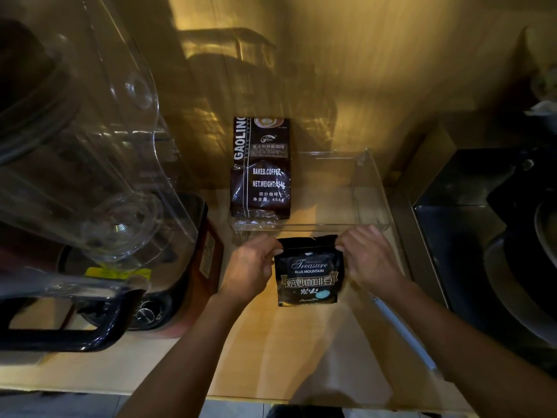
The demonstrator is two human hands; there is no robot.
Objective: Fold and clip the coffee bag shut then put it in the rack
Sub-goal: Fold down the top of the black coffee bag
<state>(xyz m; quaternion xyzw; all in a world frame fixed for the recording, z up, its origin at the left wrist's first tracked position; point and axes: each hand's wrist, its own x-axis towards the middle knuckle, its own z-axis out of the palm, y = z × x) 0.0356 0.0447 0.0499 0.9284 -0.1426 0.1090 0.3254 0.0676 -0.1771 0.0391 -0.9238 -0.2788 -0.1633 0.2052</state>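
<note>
- Black coffee bag (309,274) upright on tabletop (301,357), just in front of clear rack (372,188).
- L hand (251,267) grip pinching bag's top-left corner; R hand (369,257) grip pinching top-right.
- Brown coffee bag (260,170) stands at rack's left end.

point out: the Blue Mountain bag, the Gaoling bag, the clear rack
Blue Mountain coffee bag (309,274): head view, front label panel.
Gaoling coffee bag (261,176): head view, printed front, mid-height.
clear rack (372,188): head view, transparent right side wall.
</note>
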